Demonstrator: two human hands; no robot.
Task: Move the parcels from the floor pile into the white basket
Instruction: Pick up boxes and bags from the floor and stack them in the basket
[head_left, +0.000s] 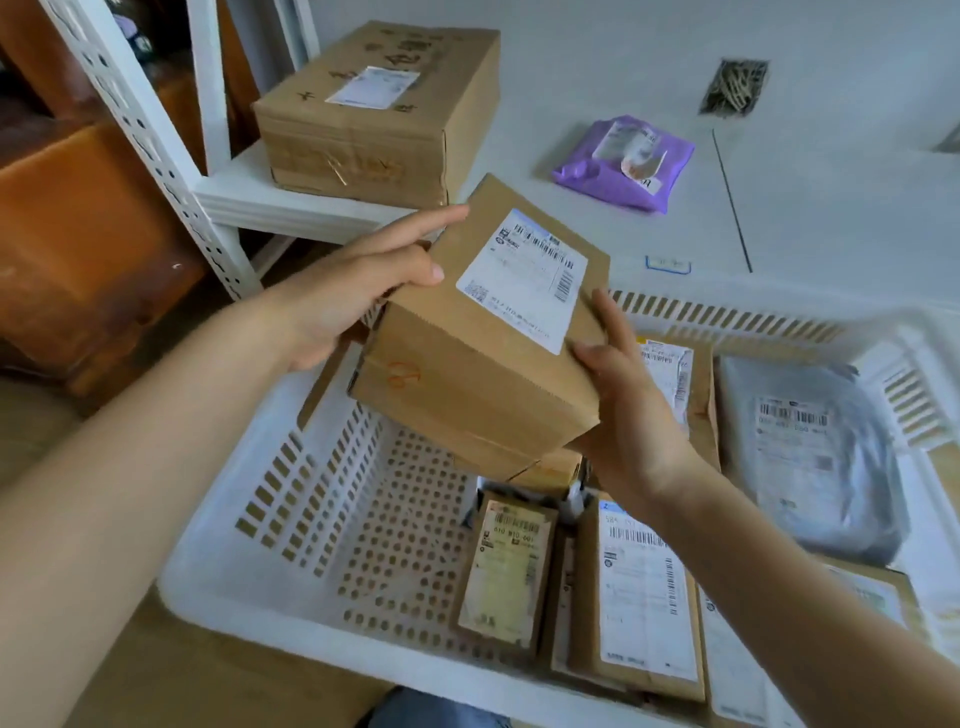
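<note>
Left hand (343, 296) and right hand (626, 415) grip a cardboard parcel (483, 332), seemingly clear above the white basket (270, 519).

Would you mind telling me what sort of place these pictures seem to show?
Probably a parcel sorting or storage room: a white basket holds labelled parcels, both hands hold another cardboard parcel above it, and white metal shelving carries a large box.

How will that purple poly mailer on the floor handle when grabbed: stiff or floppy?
Probably floppy: the purple mailer looks wrinkled and lumpy, unlike the rigid cardboard box gripped between the left hand and right hand. Its film looks glossy, so it may be slippery. It lies flat, so rolling seems unlikely.
</note>
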